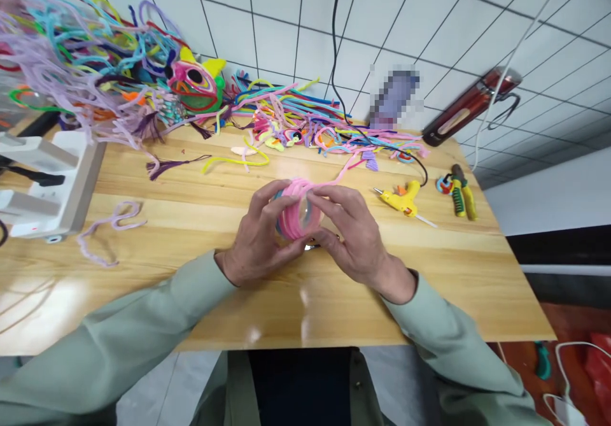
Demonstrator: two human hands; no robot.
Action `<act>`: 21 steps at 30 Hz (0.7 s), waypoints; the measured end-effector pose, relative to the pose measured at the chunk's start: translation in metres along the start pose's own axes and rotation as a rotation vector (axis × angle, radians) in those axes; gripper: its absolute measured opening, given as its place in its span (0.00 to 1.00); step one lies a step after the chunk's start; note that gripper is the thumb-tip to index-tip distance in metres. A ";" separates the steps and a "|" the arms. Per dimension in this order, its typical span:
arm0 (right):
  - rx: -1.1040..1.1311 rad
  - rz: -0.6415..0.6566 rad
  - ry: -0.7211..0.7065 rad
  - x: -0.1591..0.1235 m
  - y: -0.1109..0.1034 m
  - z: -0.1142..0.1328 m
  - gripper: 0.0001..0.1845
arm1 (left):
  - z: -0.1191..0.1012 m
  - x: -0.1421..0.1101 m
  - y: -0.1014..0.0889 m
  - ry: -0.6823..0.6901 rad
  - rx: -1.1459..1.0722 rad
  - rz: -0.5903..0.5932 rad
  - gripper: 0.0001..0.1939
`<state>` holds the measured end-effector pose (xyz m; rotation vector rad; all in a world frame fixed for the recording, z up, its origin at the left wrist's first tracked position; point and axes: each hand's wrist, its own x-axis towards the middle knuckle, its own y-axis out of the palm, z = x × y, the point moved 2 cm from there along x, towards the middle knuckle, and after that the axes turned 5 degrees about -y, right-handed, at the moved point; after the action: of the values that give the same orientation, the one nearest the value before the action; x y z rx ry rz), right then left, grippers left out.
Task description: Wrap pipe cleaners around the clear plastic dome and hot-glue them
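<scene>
My left hand [262, 232] is closed around a short, hollow-looking cylinder wrapped in several turns of pink pipe cleaner [292, 216]. A bluish edge shows at its left, and a clear, shiny round end faces right; I cannot make out what the core is. My right hand [351, 235] grips the right end of the same wound cylinder, thumb below and fingers on the upper rim. A loose tail of the pink pipe cleaner runs from the top toward the back of the table. Beneath the hands lies a small shiny metal object [312, 246], mostly hidden.
Bundles of coloured pipe cleaners [286, 104] line the tiled wall, with a larger heap at left. A yellow glue gun [403, 200], pliers [463, 193] and a dark red flask [470, 107] are at right. A white power strip [71, 190] stands left; a lilac pipe cleaner [107, 225] lies nearby.
</scene>
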<state>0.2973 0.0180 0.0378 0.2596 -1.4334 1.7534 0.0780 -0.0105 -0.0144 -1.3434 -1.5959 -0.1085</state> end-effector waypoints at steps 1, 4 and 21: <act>0.007 0.014 -0.003 0.002 0.002 -0.001 0.28 | 0.000 0.000 0.000 0.004 -0.004 -0.001 0.39; 0.024 0.048 0.012 0.004 0.005 -0.003 0.28 | 0.000 -0.001 0.002 0.006 -0.008 0.003 0.38; 0.054 0.054 0.010 0.002 0.008 -0.009 0.26 | 0.002 -0.006 0.008 -0.012 -0.045 0.065 0.36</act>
<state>0.2939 0.0268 0.0306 0.2420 -1.3987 1.8367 0.0820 -0.0101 -0.0232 -1.4315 -1.5657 -0.0974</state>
